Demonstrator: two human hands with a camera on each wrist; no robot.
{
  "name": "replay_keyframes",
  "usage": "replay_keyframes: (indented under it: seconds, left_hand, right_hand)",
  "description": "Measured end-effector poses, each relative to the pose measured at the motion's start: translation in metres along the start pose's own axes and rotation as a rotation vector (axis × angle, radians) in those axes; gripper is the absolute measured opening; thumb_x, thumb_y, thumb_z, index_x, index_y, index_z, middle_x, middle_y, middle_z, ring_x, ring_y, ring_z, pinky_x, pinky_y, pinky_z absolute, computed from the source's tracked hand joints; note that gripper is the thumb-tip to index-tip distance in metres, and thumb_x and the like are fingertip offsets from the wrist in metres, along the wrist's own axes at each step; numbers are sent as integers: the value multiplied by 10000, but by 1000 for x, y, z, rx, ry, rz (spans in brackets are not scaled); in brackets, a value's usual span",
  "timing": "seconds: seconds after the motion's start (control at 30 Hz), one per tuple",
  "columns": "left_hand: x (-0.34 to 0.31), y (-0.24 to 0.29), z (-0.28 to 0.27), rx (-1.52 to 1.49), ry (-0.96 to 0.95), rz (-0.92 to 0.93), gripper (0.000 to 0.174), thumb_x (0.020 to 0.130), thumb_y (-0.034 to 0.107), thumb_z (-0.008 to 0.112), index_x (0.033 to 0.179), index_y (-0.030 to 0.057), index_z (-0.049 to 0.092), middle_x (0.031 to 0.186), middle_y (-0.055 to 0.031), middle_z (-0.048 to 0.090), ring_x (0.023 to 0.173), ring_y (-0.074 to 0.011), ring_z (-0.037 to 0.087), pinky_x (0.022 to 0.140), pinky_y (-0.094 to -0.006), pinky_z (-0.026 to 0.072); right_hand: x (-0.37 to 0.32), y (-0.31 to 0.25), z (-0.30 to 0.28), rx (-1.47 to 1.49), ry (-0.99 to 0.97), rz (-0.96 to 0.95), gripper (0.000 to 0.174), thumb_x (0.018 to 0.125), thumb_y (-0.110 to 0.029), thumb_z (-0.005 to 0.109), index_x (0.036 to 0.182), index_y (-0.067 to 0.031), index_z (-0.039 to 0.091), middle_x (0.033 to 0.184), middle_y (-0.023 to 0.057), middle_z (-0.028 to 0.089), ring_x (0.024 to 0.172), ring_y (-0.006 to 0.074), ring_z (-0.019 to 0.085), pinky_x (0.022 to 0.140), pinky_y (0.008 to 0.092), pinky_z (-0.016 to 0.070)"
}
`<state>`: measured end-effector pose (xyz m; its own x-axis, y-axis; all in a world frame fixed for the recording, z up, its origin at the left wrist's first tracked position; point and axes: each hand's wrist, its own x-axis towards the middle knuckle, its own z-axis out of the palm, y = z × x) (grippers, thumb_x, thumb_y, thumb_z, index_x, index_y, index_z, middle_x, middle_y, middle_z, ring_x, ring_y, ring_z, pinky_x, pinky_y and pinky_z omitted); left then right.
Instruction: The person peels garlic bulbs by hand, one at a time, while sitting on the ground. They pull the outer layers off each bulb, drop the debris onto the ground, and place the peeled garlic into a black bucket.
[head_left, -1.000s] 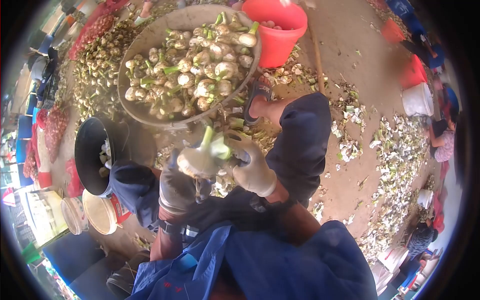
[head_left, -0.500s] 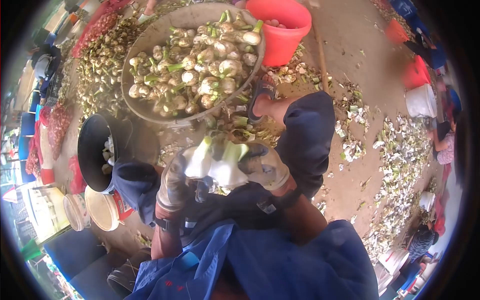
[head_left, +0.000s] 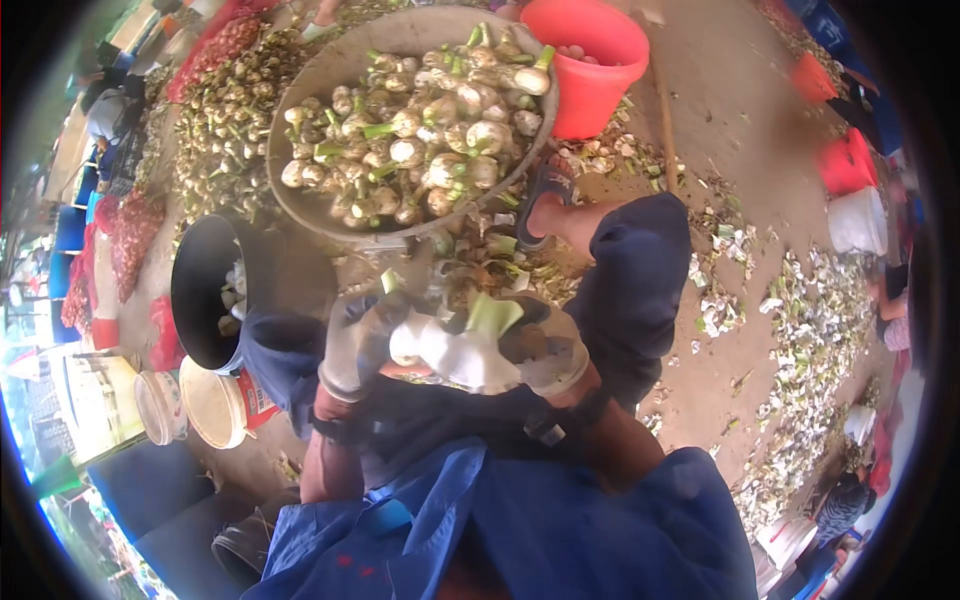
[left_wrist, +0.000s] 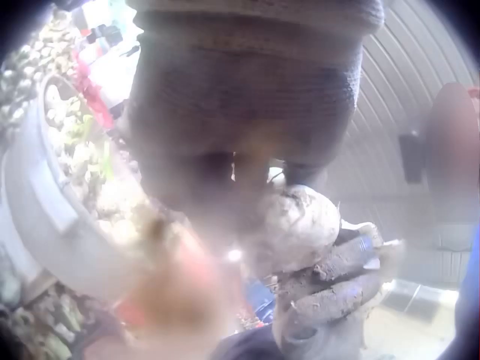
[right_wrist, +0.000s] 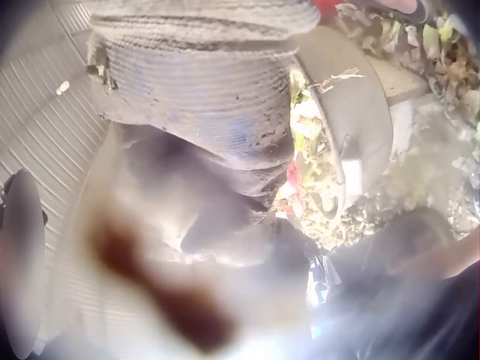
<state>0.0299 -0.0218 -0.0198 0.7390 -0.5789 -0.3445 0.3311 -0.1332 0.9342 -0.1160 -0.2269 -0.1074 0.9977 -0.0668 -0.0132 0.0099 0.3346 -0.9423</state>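
Gloved left fingers (head_left: pixel 372 322) pinch a round white garlic bulb (head_left: pixel 405 346), gloved right fingers (head_left: pixel 529 340) a green-topped white skin (head_left: pixel 470 359). Too strong pulling may tear it.

we see a blue top (head_left: pixel 600 530) with soft folds. on its front are small red marks (head_left: pixel 355 567) and a lighter blue patch (head_left: pixel 388 517). the sleeves (head_left: pixel 685 485) stop partway down, so the lower arms are bare. on the left hand (head_left: pixel 352 342) we see a pale grey knit glove (left_wrist: pixel 247 90) with a thick cuff. the right hand (head_left: pixel 548 352) wears a grey knit glove too, with faint blue smudges. each wrist has a dark band, and we spot a small pale box by the right one. we also see dark blue trousers (head_left: pixel 635 285) and a dark sandal (head_left: pixel 550 184).
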Motion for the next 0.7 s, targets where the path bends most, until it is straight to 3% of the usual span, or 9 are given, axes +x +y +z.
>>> replay_keyframes:
  seconds: [0.1, 0.13, 0.17, 0.23, 0.37, 0.43, 0.5, 0.57, 0.7]
  left_hand:
    - [4, -21, -1, -271, 135, 51, 345, 995, 294, 632, 1025, -44, 692, 827, -84, 715, 731, -176, 702, 676, -298, 568]
    - [7, -25, -6, -370, 133, -7, 319, 987, 274, 643, 1039, -39, 674, 862, -87, 716, 758, -174, 704, 692, -311, 571]
    - [18, -58, -22, 283, 273, 289, 239, 946, 189, 683, 1057, -22, 667, 909, -92, 717, 787, -176, 697, 711, -317, 569]
    - [24, -56, -24, -101, 292, 237, 277, 934, 249, 702, 1054, 7, 645, 923, -107, 711, 806, -235, 702, 737, -352, 577]
    - [24, -45, -41, 791, 405, 592, 428, 748, 53, 787, 1135, 0, 613, 1003, -103, 710, 895, -239, 707, 829, -350, 567]
    - [24, -46, -56, 879, 385, 525, 452, 769, 74, 785, 1178, -13, 613, 1033, -110, 716, 925, -231, 714, 852, -329, 563]
    - [18, -44, -53, 863, 427, 563, 484, 765, 74, 789, 1202, -24, 607, 1045, -120, 717, 927, -245, 717, 854, -336, 564]
    - [13, -44, -46, 783, 509, 621, 547, 750, 88, 803, 1235, -63, 598, 1062, -165, 718, 946, -306, 720, 871, -392, 564]
    - [2, -25, -28, 981, 520, 661, 533, 765, 122, 813, 1223, -51, 601, 1015, -187, 718, 908, -347, 717, 816, -405, 564]
  right_hand:
    - [8, -8, 27, 1084, 138, 199, 270, 966, -60, 647, 1212, 52, 642, 1083, 88, 715, 899, 143, 696, 772, 250, 565]
    - [6, 24, 17, 668, -27, -50, 347, 978, -59, 629, 1307, 47, 593, 1168, 97, 700, 948, 147, 692, 848, 265, 567]
    - [13, 10, 21, 670, -46, -57, 347, 978, -59, 629, 1307, 47, 593, 1168, 97, 700, 948, 147, 692, 848, 265, 567]
    - [18, -29, 31, 1092, -122, 417, 400, 944, -135, 711, 1286, 50, 619, 1177, 110, 702, 980, 168, 695, 909, 292, 552]
    - [12, -62, 34, 328, -388, 80, 434, 858, -187, 807, 1202, 45, 680, 1192, 154, 699, 1050, 204, 693, 932, 321, 537]
    - [11, -88, 42, 537, -298, 476, 294, 892, -114, 758, 1147, 23, 702, 1176, 168, 701, 1038, 215, 690, 878, 309, 542]
    - [24, -89, 52, 186, -259, 76, 337, 1000, -231, 638, 1119, 80, 687, 1054, 137, 732, 875, 153, 671, 774, 326, 546]
    - [41, -63, 42, -655, -113, -257, 470, 849, -266, 814, 1204, 8, 672, 1038, 168, 705, 862, 330, 699, 749, 403, 549]
    - [51, -75, 58, -1124, -61, -39, 581, 782, -240, 851, 1277, -33, 627, 1130, 187, 635, 991, 395, 661, 834, 484, 537]
